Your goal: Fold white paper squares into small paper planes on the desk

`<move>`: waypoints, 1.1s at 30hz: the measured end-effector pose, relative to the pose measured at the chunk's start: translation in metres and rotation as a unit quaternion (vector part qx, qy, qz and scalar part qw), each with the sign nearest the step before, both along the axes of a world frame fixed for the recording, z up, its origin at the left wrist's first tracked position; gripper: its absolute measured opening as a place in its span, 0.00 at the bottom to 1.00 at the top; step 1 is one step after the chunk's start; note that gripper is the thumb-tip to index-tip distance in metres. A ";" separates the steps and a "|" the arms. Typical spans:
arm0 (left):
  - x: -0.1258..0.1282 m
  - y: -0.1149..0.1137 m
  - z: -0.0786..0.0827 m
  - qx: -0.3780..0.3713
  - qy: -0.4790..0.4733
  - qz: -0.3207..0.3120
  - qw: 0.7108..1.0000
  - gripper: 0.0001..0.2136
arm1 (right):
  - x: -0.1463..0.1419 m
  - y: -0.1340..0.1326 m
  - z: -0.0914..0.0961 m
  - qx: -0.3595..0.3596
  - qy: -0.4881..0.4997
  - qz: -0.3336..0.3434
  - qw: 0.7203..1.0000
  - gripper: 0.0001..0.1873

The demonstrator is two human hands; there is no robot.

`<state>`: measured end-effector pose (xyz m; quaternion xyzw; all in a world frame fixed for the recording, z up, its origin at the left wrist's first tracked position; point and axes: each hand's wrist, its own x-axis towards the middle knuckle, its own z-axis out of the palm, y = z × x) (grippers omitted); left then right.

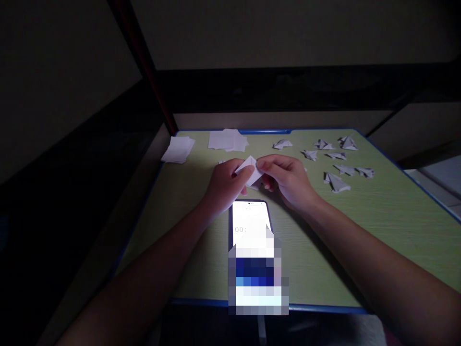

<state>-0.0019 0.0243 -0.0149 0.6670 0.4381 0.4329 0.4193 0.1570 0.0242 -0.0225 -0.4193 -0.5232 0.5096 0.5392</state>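
Note:
Between my two hands is a small folded piece of white paper (253, 176), held above the middle of the table with one corner pointing up and away. My left hand (227, 182) grips its left side, the thumb lying across the front face. At the upper right edge, my right hand (284, 175) pinches the paper between thumb and fingers. Part of the paper's back and some fingers are hidden. Just below the hands lies a lit smartphone (250, 221) showing digits; its lower part is pixelated.
Several folded paper figures (336, 182) lie on the right of the green table (378, 230). Flat white sheets (226, 140) rest at the back, and another paper stack (178, 149) sits at the back left corner. A blue rim edges the table; dark walls stand behind and left.

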 end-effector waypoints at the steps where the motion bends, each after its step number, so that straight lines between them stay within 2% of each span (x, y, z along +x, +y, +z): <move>1: 0.000 0.000 0.000 0.000 0.001 0.000 1.000 0.10 | 0.000 0.000 0.000 0.000 -0.002 0.000 1.000 0.08; 11: -0.001 0.000 -0.001 0.014 0.003 -0.006 1.000 0.11 | 0.000 0.001 -0.001 0.009 -0.001 -0.004 1.000 0.07; 28: 0.000 0.000 -0.004 0.016 0.021 0.001 1.000 0.11 | -0.009 -0.002 0.001 0.005 -0.022 -0.053 0.998 0.09; 33: -0.001 0.000 -0.004 0.013 0.016 -0.010 1.000 0.11 | -0.006 -0.002 0.002 0.025 -0.032 -0.042 0.998 0.08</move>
